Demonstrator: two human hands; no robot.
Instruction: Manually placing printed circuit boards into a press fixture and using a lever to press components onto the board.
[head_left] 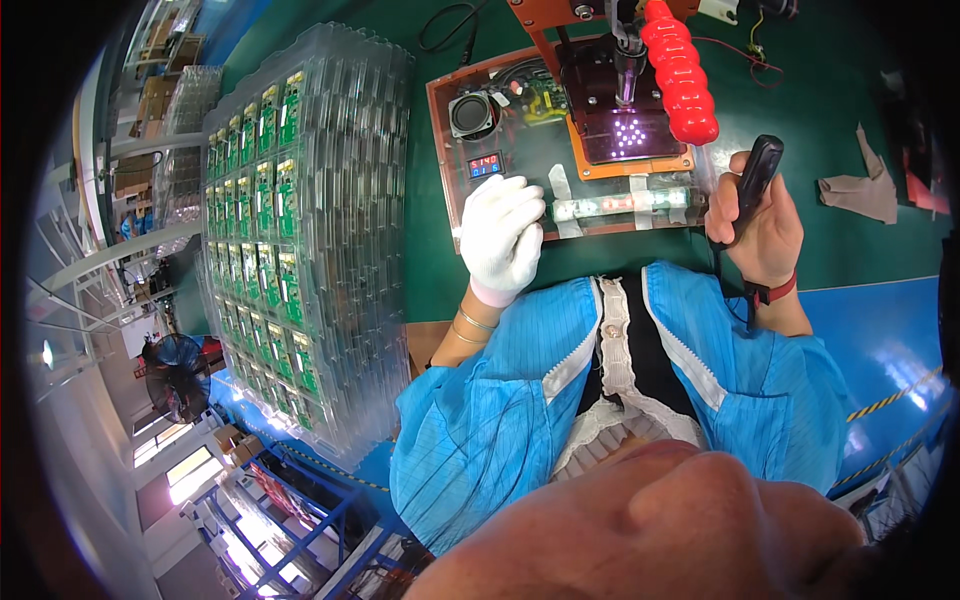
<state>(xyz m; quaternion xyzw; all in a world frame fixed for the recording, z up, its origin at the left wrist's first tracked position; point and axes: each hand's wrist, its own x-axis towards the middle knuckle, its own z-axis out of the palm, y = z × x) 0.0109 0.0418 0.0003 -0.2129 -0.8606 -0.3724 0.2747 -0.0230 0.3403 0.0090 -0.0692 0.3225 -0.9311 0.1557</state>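
Observation:
My left hand (503, 235), in a white glove, rests over the left front of a clear-topped test box (450, 130). Its fingers are curled together; whatever they may hold is hidden. Beside it a small lit digital display (484, 165) shows. My bare right hand (765, 225) is closed around a black handheld tool (757, 178) with a cable, just past the box's right edge. Between the hands lies a taped, glowing light strip (622, 203). Behind it, white dots shine on a dark plate (610, 110) in an orange frame, under a press with a red ribbed handle (682, 75).
Tall stacked clear trays (350, 230) with several green circuit boards (262, 190) stand at the left. A beige cloth scrap (865, 180) lies on the green mat (830, 245) at the right. A round speaker (473, 116) sits in the box. A black fan (177, 375) stands farther left.

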